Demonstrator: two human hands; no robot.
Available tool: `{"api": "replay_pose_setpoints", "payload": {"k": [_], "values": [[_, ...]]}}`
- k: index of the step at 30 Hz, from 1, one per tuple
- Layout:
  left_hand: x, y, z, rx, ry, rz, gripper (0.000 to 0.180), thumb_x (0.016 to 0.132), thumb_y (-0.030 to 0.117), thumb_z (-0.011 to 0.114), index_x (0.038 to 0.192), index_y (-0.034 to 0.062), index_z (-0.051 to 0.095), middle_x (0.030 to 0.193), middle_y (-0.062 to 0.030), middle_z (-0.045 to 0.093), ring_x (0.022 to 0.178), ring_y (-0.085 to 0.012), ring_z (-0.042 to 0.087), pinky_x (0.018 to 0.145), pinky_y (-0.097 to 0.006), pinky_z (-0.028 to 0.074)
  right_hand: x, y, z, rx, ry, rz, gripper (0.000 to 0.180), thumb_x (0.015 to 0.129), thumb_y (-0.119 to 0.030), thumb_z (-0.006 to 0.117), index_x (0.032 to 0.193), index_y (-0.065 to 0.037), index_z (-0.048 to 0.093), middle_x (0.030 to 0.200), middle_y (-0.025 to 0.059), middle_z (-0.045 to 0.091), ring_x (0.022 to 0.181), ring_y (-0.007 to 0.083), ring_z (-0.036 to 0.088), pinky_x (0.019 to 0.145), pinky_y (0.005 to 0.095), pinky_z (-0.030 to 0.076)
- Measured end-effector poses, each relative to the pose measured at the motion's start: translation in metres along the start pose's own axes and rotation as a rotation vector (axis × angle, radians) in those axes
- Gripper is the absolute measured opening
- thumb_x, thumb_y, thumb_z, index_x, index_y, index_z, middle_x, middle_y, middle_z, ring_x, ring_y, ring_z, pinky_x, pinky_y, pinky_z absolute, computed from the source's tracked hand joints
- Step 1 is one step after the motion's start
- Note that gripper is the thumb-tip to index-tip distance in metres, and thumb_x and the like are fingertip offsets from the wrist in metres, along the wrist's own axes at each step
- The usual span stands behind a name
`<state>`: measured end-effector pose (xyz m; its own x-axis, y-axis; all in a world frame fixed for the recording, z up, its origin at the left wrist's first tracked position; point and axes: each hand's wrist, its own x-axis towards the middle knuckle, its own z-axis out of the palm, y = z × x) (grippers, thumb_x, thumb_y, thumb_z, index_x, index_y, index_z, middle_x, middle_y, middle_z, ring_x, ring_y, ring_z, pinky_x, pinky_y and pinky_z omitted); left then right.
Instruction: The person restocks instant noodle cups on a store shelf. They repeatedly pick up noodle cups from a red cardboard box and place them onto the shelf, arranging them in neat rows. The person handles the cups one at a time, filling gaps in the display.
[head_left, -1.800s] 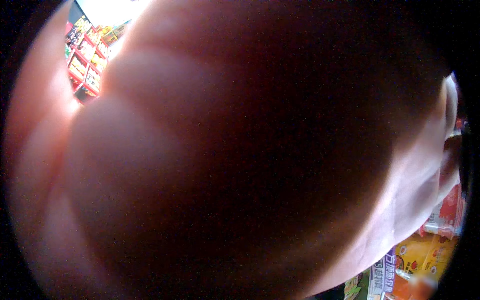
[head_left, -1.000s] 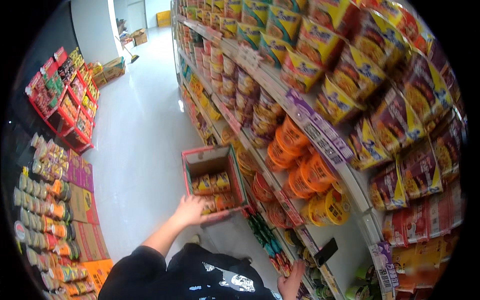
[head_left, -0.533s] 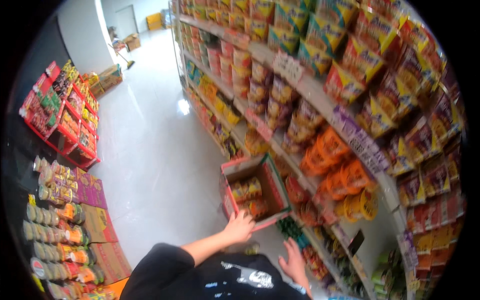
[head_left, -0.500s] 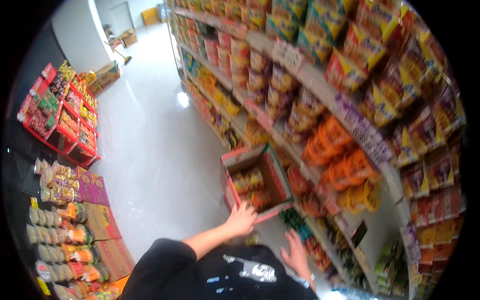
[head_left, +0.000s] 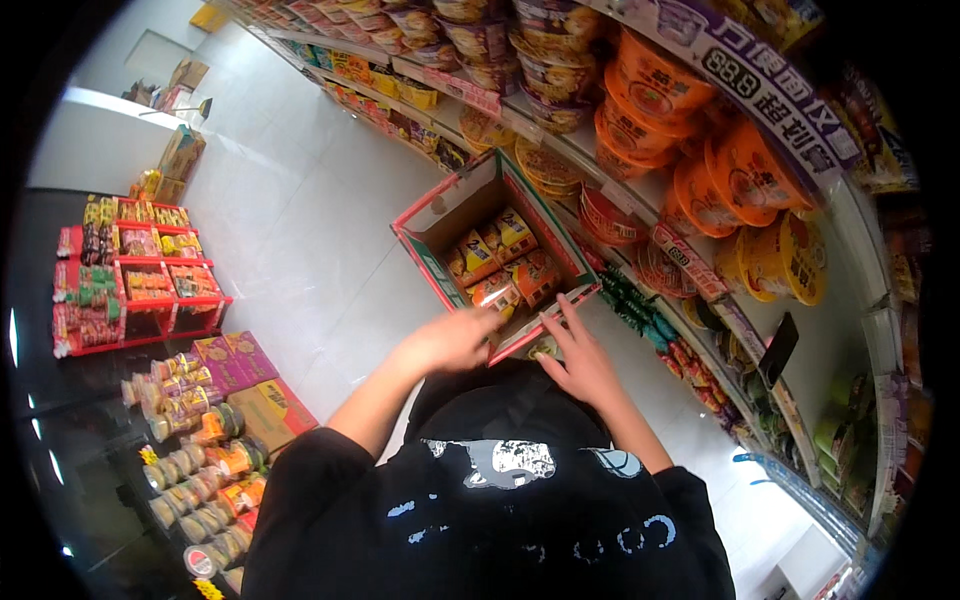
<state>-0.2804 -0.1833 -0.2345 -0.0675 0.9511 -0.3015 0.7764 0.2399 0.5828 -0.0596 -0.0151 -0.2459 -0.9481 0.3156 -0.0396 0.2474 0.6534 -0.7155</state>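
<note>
The right hand [head_left: 580, 360] I watched remotely had come to the near edge of the open box [head_left: 475, 200], its thumb and fingers apart; half a second earlier it hung clear. The left hand [head_left: 455, 338] bent over the near-left rim beside the packs [head_left: 510, 235] inside, its grip impossible for me to tell. The box stood before the torso, alongside the stocked shelves [head_left: 690, 265], and I judged it now had two-handed attention.
</note>
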Motion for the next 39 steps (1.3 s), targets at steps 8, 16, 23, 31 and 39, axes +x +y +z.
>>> {"api": "replay_pose_setpoints", "payload": {"k": [8, 16, 23, 31, 39], "values": [[0.155, -0.091, -0.048, 0.169, -0.136, -0.280, 0.056, 0.085, 0.035, 0.069, 0.128, 0.0014, 0.059, 0.123, -0.0207, 0.067, 0.115, -0.0371, 0.064, 0.095, -0.046, 0.053, 0.041, -0.006, 0.026, -0.079, 0.103, 0.216, 0.030, 0.090, -0.031, 0.068, 0.106, -0.005, 0.068, 0.115, 0.0147, 0.058, 0.103, 0.0358, 0.062, 0.089, 0.0471, 0.051], [0.254, -0.165, 0.012, -0.267, -0.229, -0.458, 0.108, 0.067, 0.035, 0.088, 0.154, 0.0035, 0.032, 0.138, -0.0226, 0.059, 0.124, -0.0352, 0.060, 0.103, -0.042, 0.050, 0.072, -0.031, 0.054, -0.097, 0.310, 0.581, 0.027, 0.075, -0.017, 0.065, 0.100, -0.007, 0.068, 0.106, 0.0130, 0.056, 0.101, 0.0349, 0.060, 0.087, 0.0474, 0.052], [0.273, -0.208, 0.048, -0.397, -0.082, -0.438, 0.121, 0.059, 0.019, 0.095, 0.156, 0.0024, 0.024, 0.151, -0.0190, 0.045, 0.141, -0.0344, 0.044, 0.115, -0.041, 0.039, 0.086, -0.046, 0.071, -0.073, 0.400, 0.803, 0.031, 0.071, -0.008, 0.064, 0.101, -0.006, 0.069, 0.112, 0.0153, 0.057, 0.105, 0.0376, 0.059, 0.089, 0.0471, 0.052], [0.290, -0.256, 0.107, -0.134, -0.071, -0.431, 0.132, 0.060, 0.032, 0.094, 0.158, 0.0009, 0.012, 0.153, -0.0229, 0.039, 0.141, -0.0373, 0.042, 0.114, -0.043, 0.040, 0.097, -0.048, 0.077, -0.138, 0.469, 0.784, 0.028, 0.073, -0.003, 0.061, 0.100, -0.006, 0.067, 0.114, 0.0141, 0.057, 0.106, 0.0353, 0.060, 0.087, 0.0469, 0.053], [0.250, -0.142, 0.004, 0.030, -0.214, -0.384, 0.134, 0.055, 0.051, 0.093, 0.155, -0.0013, 0.021, 0.149, -0.0278, 0.044, 0.137, -0.0425, 0.046, 0.110, -0.046, 0.043, 0.088, -0.046, 0.078, -0.145, 0.498, 0.767, 0.027, 0.075, -0.009, 0.065, 0.101, -0.008, 0.068, 0.116, 0.0134, 0.057, 0.109, 0.0354, 0.058, 0.091, 0.0471, 0.051]]}}
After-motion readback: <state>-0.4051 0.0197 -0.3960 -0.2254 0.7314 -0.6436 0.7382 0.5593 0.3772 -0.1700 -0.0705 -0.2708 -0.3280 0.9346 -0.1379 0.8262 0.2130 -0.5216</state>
